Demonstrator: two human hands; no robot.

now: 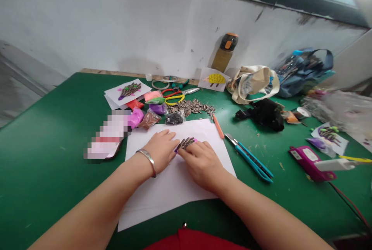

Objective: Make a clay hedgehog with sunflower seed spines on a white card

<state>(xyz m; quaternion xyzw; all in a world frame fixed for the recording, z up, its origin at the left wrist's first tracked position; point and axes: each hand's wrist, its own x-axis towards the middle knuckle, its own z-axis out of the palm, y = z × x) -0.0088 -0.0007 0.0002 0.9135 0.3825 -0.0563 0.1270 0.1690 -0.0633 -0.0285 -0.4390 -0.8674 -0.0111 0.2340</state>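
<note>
White paper sheets (171,199) lie before me on the green table. On them is a small craft figure (186,142), covered with rows of sunflower seeds, with bits of purple and pink clay at its edges. My left hand (162,147), with a silver bracelet at the wrist, rests flat on the paper, fingertips beside the figure's left edge. Over its lower right side, my right hand (203,161) has its fingers bent and drawn together, touching it; whatever is between them is hidden. Loose sunflower seeds (192,107) are heaped just beyond the paper.
Clay packets (149,119), yellow-handled scissors (174,100) and a phone (107,137) lie beyond and left of the paper. To the right are an orange stick (218,127), a blue utility knife (251,159) and a magenta device (312,163). A bottle (224,52) and bags (252,83) stand along the wall.
</note>
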